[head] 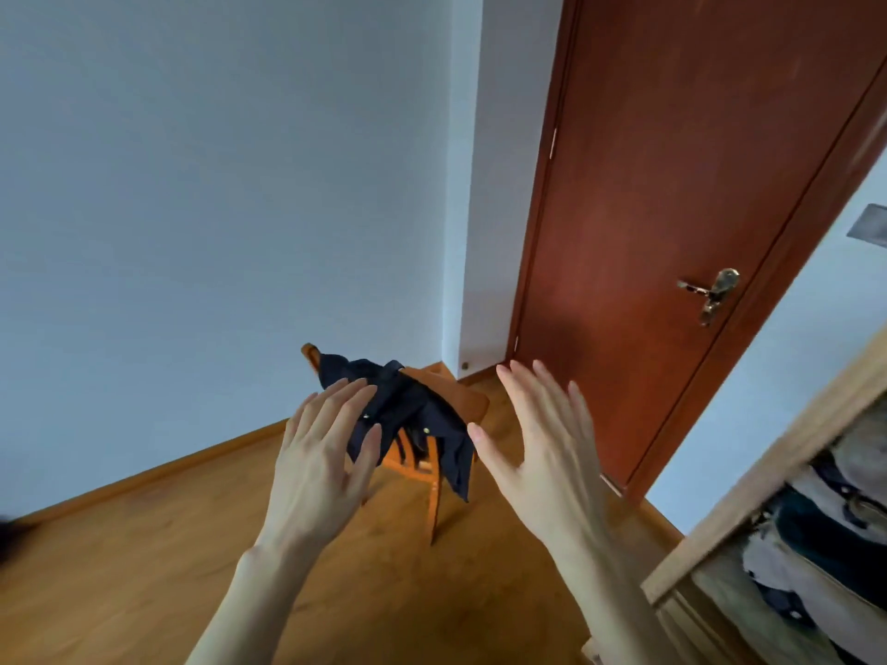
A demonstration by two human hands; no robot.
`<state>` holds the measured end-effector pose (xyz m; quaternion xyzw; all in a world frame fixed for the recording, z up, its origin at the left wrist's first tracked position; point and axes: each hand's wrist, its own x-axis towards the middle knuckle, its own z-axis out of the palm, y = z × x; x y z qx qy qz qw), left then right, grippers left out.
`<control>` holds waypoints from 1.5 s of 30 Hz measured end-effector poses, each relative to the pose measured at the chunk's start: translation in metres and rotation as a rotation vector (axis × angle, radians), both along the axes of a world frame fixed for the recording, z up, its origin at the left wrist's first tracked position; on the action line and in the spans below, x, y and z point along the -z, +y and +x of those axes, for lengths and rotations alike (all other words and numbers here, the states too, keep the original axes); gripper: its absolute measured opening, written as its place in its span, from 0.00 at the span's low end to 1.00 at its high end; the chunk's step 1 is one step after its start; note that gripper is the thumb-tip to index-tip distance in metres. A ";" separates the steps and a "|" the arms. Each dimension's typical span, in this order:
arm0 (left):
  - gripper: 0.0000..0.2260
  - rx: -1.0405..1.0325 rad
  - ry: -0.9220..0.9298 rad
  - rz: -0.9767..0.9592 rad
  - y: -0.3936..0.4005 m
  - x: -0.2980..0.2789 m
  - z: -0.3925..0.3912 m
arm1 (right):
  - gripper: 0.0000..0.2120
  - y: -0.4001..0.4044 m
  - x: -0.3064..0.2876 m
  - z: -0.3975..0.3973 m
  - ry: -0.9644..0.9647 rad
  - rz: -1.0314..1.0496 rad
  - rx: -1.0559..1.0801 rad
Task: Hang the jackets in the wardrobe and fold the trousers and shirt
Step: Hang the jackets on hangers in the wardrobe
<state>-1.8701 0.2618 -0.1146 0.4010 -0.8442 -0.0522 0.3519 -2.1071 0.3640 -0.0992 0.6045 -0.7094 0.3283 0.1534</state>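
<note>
Both hands raised in front of the camera, backs toward it, fingers spread apart, holding nothing; left hand (320,455) overlaps the left edge of the dark navy jacket (408,415) in view, whether it touches the cloth can't tell; right hand (545,448) is just right of the jacket, thumb tip close to its hanging edge, apart from it. Jacket lies draped over a wooden chair (434,477) at mid-distance, covering backrest & most of seat, one flap hanging down on the right side past the seat; small pale buttons visible on the fabric. Chair stands on wood floor (144,568) near the far corner of pale walls. Red-brown door (672,184) w/ brass handle (713,292) on far right, shut. Near right: wardrobe (768,477) w/ light wood frame, folded clothes stacked inside, blurred.
</note>
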 end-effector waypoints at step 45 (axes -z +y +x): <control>0.22 -0.388 -0.277 0.916 -0.338 0.235 -0.061 | 0.47 -0.349 0.255 -0.005 -0.067 0.820 -0.222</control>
